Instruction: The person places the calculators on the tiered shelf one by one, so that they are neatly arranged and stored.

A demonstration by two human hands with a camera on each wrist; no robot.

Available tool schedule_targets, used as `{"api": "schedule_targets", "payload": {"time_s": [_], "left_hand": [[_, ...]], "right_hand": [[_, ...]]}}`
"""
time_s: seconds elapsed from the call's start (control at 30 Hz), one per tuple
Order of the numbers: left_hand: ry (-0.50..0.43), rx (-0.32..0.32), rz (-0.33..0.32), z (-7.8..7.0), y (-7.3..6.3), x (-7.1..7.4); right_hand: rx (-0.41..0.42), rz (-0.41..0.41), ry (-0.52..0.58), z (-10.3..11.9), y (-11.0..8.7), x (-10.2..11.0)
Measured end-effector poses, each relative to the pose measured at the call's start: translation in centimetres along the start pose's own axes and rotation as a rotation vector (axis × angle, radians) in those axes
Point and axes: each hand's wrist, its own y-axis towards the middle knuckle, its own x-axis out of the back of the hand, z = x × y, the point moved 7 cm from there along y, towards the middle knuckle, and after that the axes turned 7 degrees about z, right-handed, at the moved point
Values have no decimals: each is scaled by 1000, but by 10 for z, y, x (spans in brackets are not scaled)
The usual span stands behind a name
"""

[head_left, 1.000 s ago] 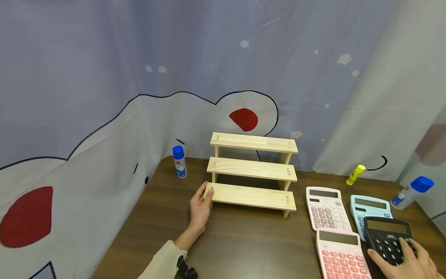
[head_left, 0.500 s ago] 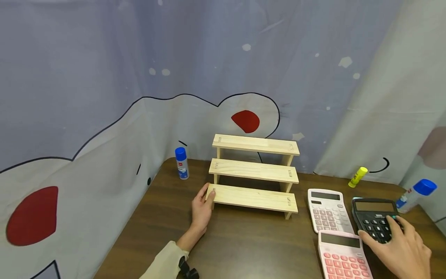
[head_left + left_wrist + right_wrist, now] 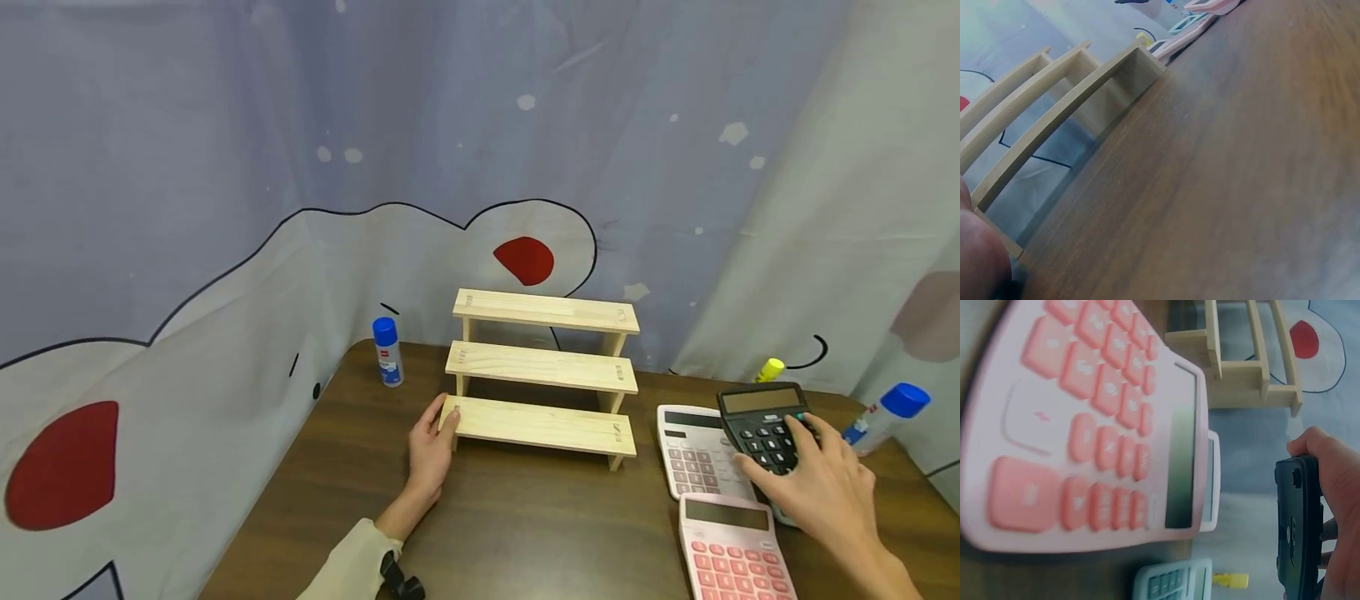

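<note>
**Black rectangular calculator shifted leftward in the right hand**

The calculator is above the right part of the brown wood-grain table; the right wrist view shows it gripped between thumb and fingers, apart from the tabletop. Over the last second it has moved left and towards the back edge, and from the head it now overlaps the white rectangular calculator. The work in hand, one judges, has passed from picking up to carrying. The light-blue rectangular calculator and the pink rectangular calculator lie nearby, the latter towards the near edge. The left hand remains gripping the left end of the lowest board of the three-tier pale wooden rack, which stands unmoved near the back edge. A clear blue-capped bottle stands by the back left corner.
</note>
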Motion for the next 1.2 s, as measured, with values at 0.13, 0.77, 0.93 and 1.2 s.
{"api": "schedule_targets", "payload": {"time_s": [0.13,0.77,0.93,1.2], "left_hand": [[-3,3,0,1,0,2],[6,7,8,1,1,1],[5,7,1,2,0,2],[-2,5,1,0,0,2]], "right_hand": [[59,-26,-1,14,8,4],[214,-36,29,84,50,25],[240,-40,36,95,54,25],[251,-31,90,112,62,24]]}}
